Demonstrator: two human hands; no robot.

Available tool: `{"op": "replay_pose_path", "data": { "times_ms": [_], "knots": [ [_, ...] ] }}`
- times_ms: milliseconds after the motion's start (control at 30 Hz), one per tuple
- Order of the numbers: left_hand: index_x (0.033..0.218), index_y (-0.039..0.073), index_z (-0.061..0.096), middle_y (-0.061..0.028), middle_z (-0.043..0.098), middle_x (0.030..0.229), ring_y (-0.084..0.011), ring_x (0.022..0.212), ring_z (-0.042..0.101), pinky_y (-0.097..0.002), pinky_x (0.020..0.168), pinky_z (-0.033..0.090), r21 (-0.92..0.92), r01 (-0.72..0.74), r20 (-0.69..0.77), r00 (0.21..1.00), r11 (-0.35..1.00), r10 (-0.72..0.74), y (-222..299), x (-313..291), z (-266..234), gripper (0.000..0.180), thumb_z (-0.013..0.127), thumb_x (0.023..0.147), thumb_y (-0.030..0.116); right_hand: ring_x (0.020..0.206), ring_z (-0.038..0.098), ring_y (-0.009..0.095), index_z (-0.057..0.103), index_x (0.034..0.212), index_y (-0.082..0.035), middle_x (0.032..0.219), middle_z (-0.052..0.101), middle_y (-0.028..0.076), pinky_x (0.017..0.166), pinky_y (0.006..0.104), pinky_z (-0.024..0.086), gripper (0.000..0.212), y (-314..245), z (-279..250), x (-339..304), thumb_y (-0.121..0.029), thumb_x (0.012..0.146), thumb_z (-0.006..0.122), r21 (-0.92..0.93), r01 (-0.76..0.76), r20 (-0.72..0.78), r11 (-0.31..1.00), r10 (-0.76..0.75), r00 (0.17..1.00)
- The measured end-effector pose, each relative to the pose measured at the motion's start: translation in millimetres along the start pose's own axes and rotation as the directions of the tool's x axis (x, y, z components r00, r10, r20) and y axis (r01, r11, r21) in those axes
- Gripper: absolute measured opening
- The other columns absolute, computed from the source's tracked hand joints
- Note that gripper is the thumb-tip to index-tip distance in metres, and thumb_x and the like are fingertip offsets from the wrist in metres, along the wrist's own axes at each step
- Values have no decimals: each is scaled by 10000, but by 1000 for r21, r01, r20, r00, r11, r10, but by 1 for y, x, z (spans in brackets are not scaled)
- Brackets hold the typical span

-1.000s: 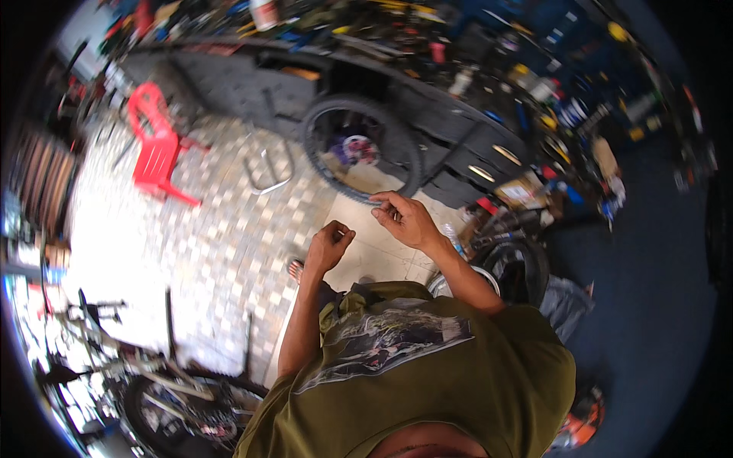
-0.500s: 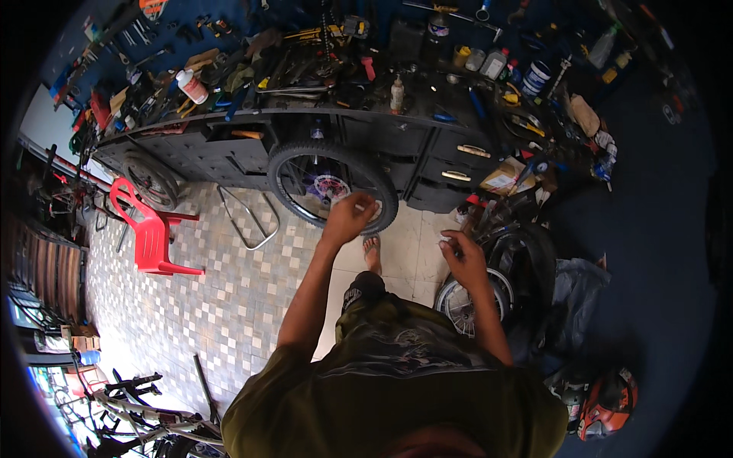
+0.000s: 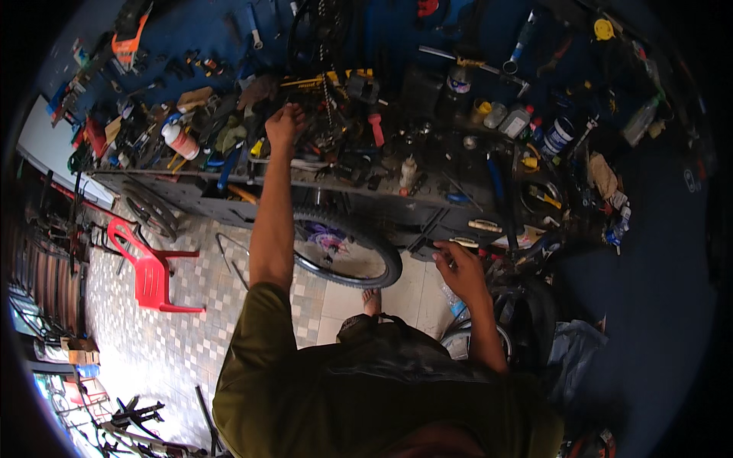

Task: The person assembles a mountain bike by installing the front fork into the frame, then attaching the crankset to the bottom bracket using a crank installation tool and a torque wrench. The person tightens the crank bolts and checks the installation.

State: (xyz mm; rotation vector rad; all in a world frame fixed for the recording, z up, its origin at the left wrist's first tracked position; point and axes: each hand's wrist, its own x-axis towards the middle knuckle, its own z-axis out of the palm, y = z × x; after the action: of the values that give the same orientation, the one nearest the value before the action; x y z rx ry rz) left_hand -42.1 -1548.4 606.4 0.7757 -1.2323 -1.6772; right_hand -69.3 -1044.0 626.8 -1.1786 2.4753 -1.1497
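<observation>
My left hand (image 3: 285, 126) reaches far over the cluttered workbench (image 3: 359, 179), its fingers curled closed among dark tools and a hanging chain (image 3: 327, 84). Whatever it may hold is hidden. Lower down on the right, my right hand (image 3: 463, 271) hovers in front of the bench drawers, thumb and fingers bent toward each other. Anything between those fingertips is too small to make out. Between my arms, a bicycle wheel (image 3: 391, 263) with a knobby black tyre and a purple hub leans upright against the bench front. Neither hand touches it.
A white bottle with a red label (image 3: 180, 141), a small dropper bottle (image 3: 408, 173) and a red-handled tool (image 3: 376, 130) are on the bench. A red plastic chair (image 3: 153, 278) stands at left. Tyres (image 3: 527, 313) and a grey plastic bag (image 3: 576, 351) lie at right.
My left hand has moved from beside the wheel up and forward over the bench. My right hand stays at about the same place. The view has shifted toward the bench.
</observation>
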Motion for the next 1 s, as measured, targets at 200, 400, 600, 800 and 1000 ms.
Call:
{"op": "replay_pose_path", "data": {
  "times_ms": [200,400,600,800,1000],
  "knots": [
    [985,75,737,-33,719,907,-178,705,662,-327,641,520,391,188,159,950,901,-267,-47,138,-6,231,692,959,299,751,686,244,703,1155,-87,899,716,110,677,358,539,270,23,-12,25,-206,914,728,-67,-131,-62,989,127,990],
    [1054,133,676,-14,701,844,-170,722,680,-340,677,558,468,471,297,713,748,-635,-68,136,45,332,757,899,415,691,673,252,700,1126,-81,877,716,111,668,377,533,245,57,-28,19,-207,917,714,-81,-319,-75,944,313,947],
    [1128,70,644,-63,740,980,-191,803,716,-423,804,624,448,347,414,737,824,-535,-41,126,51,318,775,897,245,718,703,280,699,1122,-86,871,722,118,682,396,544,231,76,-36,66,-211,927,696,-151,-251,48,956,260,964],
    [1273,73,616,-97,707,1164,-260,1096,676,-490,859,598,20,363,272,895,932,-355,-27,148,-35,328,671,950,83,788,708,314,693,1130,-80,902,719,134,707,397,545,247,92,-45,152,-236,939,692,-82,-15,159,997,28,987],
    [1275,42,626,-113,683,1222,-280,1080,682,-487,953,568,-255,46,118,993,966,-16,-18,125,-45,350,671,930,14,772,700,298,685,1137,-94,873,710,112,694,387,543,259,116,-69,196,-253,934,702,4,-25,265,1000,23,964]
  ]
}}
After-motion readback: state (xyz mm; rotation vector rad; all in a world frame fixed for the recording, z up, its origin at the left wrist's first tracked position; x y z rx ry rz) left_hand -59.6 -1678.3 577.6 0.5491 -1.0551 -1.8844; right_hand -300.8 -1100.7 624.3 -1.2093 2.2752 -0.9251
